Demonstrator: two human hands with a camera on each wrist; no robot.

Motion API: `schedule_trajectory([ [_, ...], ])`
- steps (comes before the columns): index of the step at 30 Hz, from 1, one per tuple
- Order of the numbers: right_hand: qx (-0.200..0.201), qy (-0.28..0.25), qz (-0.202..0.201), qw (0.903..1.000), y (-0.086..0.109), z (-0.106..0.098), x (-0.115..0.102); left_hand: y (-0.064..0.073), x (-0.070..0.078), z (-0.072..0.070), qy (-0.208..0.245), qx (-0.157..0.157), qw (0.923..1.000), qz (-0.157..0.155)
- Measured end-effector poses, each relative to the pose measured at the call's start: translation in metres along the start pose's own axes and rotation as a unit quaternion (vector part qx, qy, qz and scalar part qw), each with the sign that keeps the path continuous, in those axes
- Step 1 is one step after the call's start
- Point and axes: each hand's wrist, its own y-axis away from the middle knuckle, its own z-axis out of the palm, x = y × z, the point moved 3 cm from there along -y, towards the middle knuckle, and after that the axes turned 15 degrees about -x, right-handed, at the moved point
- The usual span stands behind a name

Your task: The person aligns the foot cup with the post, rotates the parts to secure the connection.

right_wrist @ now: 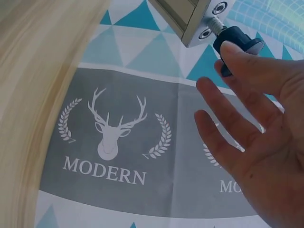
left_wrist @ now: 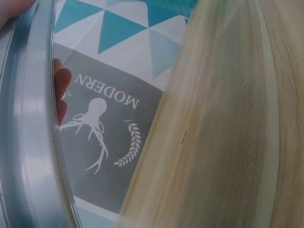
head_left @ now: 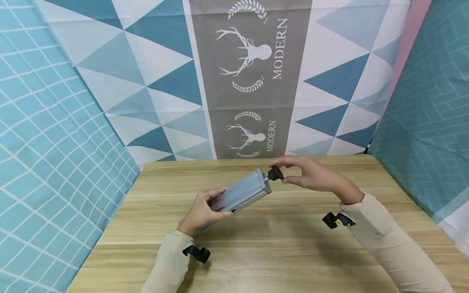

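A long silver aluminium profile [head_left: 242,189] is held tilted above the table, its far end raised toward the right. My left hand [head_left: 205,209] grips it around its lower part, thumb on the near side; in the left wrist view its fingertips [left_wrist: 61,90] curl past the profile's edge. From the raised end plate sticks a threaded rod with a black knob [head_left: 275,173]. My right hand [head_left: 311,175] pinches this knob between thumb and index finger, the other fingers spread apart. Screw heads [right_wrist: 219,8] sit in the end plate beside the rod. The profile's lower end is partly hidden behind the left hand.
Beneath both hands is a wooden table [head_left: 278,252]. A patterned cloth with deer heads [head_left: 253,53] hangs behind it, with a blue checked cloth [head_left: 44,134] at left and a teal one [head_left: 432,106] at right. Black mounts [head_left: 198,253] are on both wrists.
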Motion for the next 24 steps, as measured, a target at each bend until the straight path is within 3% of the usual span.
schedule_trajectory([
  [3, 0.010, 0.008, 0.010, 0.9999, 0.000, 0.000, 0.001, 0.000, 0.000, 0.001, 0.000, -0.003, 1.0000, 0.002],
  [10, 0.021, -0.018, 0.097, 0.9949, -0.004, 0.004, 0.004, 0.000, 0.001, 0.000, 0.006, -0.007, 0.9999, 0.006],
  [16, 0.032, -0.008, 0.136, 0.9902, -0.008, 0.008, 0.005, 0.001, 0.001, 0.000, 0.003, -0.008, 1.0000, 0.001],
  [21, -0.008, -0.015, 0.122, 0.9924, -0.006, 0.007, 0.003, 0.000, 0.002, 0.000, -0.004, -0.008, 0.9998, -0.018],
  [24, -0.030, -0.031, 0.102, 0.9938, -0.004, 0.006, 0.002, 0.001, 0.012, 0.001, -0.006, -0.010, 0.9997, -0.019],
])
